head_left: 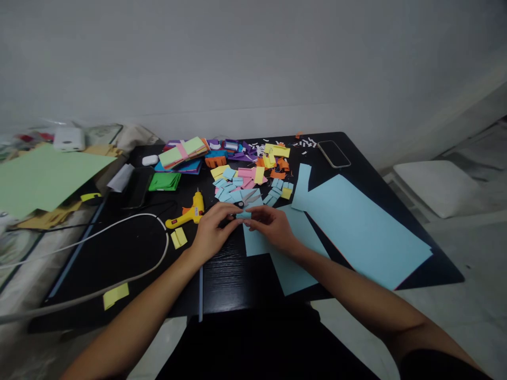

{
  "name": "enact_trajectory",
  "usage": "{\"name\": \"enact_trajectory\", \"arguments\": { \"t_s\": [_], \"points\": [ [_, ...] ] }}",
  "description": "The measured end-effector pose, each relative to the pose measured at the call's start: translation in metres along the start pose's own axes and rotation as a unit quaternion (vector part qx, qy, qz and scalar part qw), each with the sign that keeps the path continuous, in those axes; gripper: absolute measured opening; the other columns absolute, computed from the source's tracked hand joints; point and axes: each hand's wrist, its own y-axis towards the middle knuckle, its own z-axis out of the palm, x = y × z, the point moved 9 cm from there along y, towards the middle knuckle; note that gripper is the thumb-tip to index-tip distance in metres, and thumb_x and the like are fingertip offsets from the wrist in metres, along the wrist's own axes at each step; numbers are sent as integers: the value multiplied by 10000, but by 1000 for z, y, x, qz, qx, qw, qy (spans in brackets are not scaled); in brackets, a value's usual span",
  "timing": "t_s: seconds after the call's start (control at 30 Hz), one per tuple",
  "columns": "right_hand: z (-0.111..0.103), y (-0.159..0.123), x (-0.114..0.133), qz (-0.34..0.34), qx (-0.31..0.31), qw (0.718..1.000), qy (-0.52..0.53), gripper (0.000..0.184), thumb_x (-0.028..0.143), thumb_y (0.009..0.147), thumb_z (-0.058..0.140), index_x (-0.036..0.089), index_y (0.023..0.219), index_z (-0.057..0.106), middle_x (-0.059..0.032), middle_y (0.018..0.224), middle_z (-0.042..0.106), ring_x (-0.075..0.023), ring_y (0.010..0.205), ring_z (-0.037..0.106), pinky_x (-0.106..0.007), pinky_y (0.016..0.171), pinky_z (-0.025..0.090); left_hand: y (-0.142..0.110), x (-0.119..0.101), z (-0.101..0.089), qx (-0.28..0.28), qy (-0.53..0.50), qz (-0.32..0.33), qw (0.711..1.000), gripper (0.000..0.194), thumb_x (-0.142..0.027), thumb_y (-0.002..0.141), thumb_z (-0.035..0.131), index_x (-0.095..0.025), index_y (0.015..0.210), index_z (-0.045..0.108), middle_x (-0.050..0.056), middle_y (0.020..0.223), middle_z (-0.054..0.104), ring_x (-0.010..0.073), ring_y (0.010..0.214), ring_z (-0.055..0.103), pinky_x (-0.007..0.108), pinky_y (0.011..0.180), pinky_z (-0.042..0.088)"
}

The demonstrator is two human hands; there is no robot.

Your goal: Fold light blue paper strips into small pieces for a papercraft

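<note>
Between my two hands is a small piece of blue paper point(243, 215), pinched at its left end by my left hand point(216, 227) and at its right end by my right hand point(275, 227). Just beyond the fingers lie scissors point(249, 197), blades pointing right, their handles partly hidden. Blue paper sheets point(299, 264) lie under and beside my right hand. A yellow glue gun point(192, 212) rests left of my left hand. Small blue folded pieces point(226, 189) are heaped behind the scissors, among pink and yellow ones.
A stack of large blue sheets point(364, 232) covers the table's right side, with a phone point(334, 154) behind it. Colored paper bundles point(184, 153) and scraps line the back edge. A white cable point(164, 248) loops across the left. A white stool point(438, 187) stands at right.
</note>
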Motion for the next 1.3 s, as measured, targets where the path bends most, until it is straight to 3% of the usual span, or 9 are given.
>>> {"name": "enact_trajectory", "arguments": {
  "t_s": [0.13, 0.23, 0.37, 0.6, 0.8, 1.0, 1.1, 1.3],
  "points": [
    [0, 0, -5, 15, -4, 1000, -6, 389, 481, 721, 887, 202, 960, 757, -34, 824, 762, -166, 691, 705, -332, 675, 628, -1, 2, -2, -3, 16, -14, 1000, 115, -264, 960, 719, -202, 1057, 717, 59, 1014, 743, 181, 903, 687, 323, 811, 573],
    [3, -1, -5, 20, 9, 999, -36, 337, 502, 768, 842, 194, 870, 750, -27, 778, 742, -159, 664, 688, -312, 646, 609, -4, 10, 0, 7, 15, -49, 999, 103, -279, 961, 712, -198, 1024, 705, 25, 902, 737, 162, 807, 682, 287, 755, 560],
    [4, -3, 2, -4, 17, 995, -101, 271, 466, 860, 758, 198, 822, 753, -20, 741, 726, -155, 661, 681, -296, 651, 578, -6, 19, 5, 22, -33, -100, 994, 113, -290, 942, 719, -199, 1006, 695, 0, 835, 722, 142, 730, 672, 258, 704, 554],
    [5, -4, 9, -32, 16, 992, -119, 226, 414, 880, 717, 197, 817, 725, -20, 756, 727, -163, 661, 702, -291, 651, 562, -7, 31, 10, 24, -125, -183, 975, 203, -343, 875, 767, -198, 1002, 703, 3, 810, 731, 155, 728, 689, 278, 707, 576],
    [2, -4, 8, -18, 2, 993, -117, 228, 423, 867, 732, 200, 822, 713, -14, 752, 722, -157, 636, 688, -295, 647, 578, -9, 34, 12, 30, -126, -196, 972, 224, -349, 894, 736, -206, 1063, 700, 11, 849, 745, 168, 743, 712, 300, 729, 593],
    [-6, 3, 2, -7, -20, 997, -68, 296, 477, 840, 763, 196, 866, 673, -23, 750, 712, -179, 674, 712, -321, 652, 618, -9, 35, 13, 46, -67, -180, 980, 227, -354, 966, 636, -204, 1134, 672, 50, 979, 773, 199, 883, 748, 355, 849, 596],
    [-8, 8, -1, -8, -24, 1000, -17, 366, 487, 775, 819, 200, 934, 657, -14, 775, 715, -183, 683, 724, -321, 626, 634, -10, 38, 18, 52, -89, -191, 976, 242, -365, 972, 626, -202, 1149, 647, 42, 925, 763, 187, 842, 737, 341, 814, 588],
    [-4, 12, -7, 14, -9, 1000, 0, 363, 446, 745, 837, 199, 887, 612, 7, 739, 713, -188, 687, 755, -324, 653, 647, -11, 44, 22, 33, -138, -199, 970, 291, -351, 929, 674, -194, 1165, 607, 2, 810, 723, 152, 750, 696, 292, 749, 555]
  ]
}}
